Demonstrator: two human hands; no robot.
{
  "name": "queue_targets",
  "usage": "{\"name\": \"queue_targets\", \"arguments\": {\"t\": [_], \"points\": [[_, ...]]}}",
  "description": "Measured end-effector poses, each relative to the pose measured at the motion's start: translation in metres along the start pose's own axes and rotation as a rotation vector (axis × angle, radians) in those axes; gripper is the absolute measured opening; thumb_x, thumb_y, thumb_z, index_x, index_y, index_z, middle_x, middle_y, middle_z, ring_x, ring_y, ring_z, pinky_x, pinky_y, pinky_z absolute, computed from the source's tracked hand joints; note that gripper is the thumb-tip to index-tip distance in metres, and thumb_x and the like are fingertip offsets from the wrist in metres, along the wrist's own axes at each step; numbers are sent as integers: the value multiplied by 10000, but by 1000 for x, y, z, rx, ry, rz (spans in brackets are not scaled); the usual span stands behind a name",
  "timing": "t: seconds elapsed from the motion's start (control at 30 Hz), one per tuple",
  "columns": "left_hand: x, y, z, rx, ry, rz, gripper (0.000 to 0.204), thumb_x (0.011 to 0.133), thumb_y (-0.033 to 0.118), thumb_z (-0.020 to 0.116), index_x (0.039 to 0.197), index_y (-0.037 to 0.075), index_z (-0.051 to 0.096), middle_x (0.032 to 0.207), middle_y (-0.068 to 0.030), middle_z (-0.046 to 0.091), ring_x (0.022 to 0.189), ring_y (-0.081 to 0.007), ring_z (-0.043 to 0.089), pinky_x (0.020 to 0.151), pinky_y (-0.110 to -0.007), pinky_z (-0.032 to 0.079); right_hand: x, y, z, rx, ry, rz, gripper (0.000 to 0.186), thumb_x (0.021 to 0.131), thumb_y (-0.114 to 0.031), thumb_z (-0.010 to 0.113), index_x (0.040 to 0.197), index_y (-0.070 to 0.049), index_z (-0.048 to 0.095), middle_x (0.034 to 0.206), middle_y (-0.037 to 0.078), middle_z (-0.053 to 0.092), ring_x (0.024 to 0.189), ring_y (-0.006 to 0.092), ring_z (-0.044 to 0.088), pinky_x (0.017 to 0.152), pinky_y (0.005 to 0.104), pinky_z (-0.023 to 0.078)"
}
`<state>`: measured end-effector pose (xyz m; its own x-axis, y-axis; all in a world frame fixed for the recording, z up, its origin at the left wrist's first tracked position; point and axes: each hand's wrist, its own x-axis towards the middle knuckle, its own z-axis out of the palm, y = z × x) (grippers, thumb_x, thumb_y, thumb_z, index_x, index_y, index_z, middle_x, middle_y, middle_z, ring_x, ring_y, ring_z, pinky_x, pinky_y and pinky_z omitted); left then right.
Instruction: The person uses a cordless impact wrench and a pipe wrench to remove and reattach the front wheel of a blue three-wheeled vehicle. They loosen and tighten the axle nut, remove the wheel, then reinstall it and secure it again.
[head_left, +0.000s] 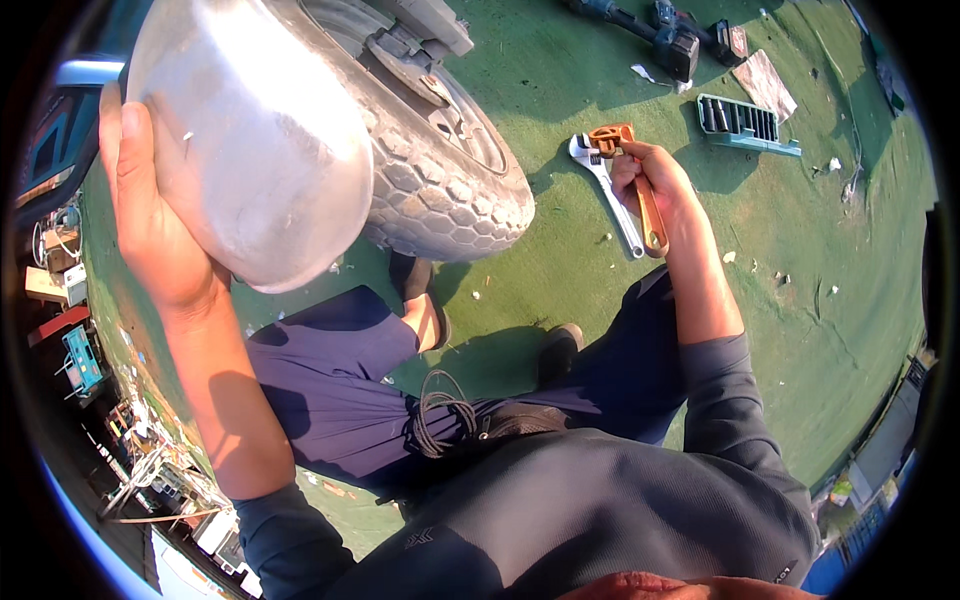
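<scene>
A dusty metal fender curves over a tyre with a hexagonal tread at the upper left. My left hand lies along the fender's left side, palm against it, its fingers stretched upward and partly hidden. On the other side, my right hand is closed around an orange wrench, whose jaw end sticks out past the fingers. A silver adjustable wrench lies close alongside, its handle passing by my fingertips; whether the hand also grips it, I cannot tell.
Beyond my right hand sits a teal socket case beside a crumpled cloth. Cordless power tools lie at the top. Small debris dots the green floor. Boxes and cluttered gear line the far left, with a small teal item.
</scene>
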<state>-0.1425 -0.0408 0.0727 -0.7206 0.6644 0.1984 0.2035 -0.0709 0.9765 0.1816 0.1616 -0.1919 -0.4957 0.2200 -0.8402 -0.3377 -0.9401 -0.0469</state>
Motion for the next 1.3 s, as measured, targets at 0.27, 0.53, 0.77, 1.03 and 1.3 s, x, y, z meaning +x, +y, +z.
{"name": "queue_targets", "arguments": {"t": [0.27, 0.53, 0.77, 1.03, 1.3], "points": [[2, 13, 47, 309, -151, 198, 519, 1063, 298, 359, 1513, 38, 353, 1424, -180, 508, 1263, -288, 559, 1047, -394, 491, -18, 17, -18, 5, 46, -101, 127, 975, -79, 535, 862, -75, 477, 622, -49, 446, 460, 39, 417, 416, 200, 377], [-3, 21, 55, 300, -154, 273, 508, 1056, 313, 352, 1492, 52, 379, 1480, -182, 447, 1319, -319, 507, 1084, -435, 466, -59, 37, -12, -76, 81, -212, 131, 986, -158, 561, 889, -104, 492, 684, -62, 468, 483, 12, 382, 430, 172, 326], [-7, 18, 45, 283, -214, 287, 552, 1062, 348, 338, 1526, 50, 318, 1520, -188, 404, 1348, -328, 475, 1119, -451, 426, -76, 38, -16, -129, 99, -223, 126, 968, -181, 587, 905, -115, 500, 675, -71, 453, 490, 13, 362, 466, 189, 331], [-11, 19, 55, 319, -193, 286, 568, 1065, 354, 322, 1533, 33, 297, 1518, -201, 400, 1333, -339, 490, 1099, -450, 449, -57, 42, -12, -178, 143, -268, 210, 957, -213, 586, 906, -51, 462, 642, 30, 441, 498, 140, 396, 452, 300, 361], [-10, 17, 47, 243, -215, 268, 586, 1044, 345, 350, 1531, 26, 284, 1510, -215, 404, 1316, -356, 504, 1079, -466, 469, -59, 41, -9, -238, 180, -211, 211, 955, -235, 597, 949, -59, 480, 660, 19, 443, 519, 132, 403, 458, 280, 385]]}}
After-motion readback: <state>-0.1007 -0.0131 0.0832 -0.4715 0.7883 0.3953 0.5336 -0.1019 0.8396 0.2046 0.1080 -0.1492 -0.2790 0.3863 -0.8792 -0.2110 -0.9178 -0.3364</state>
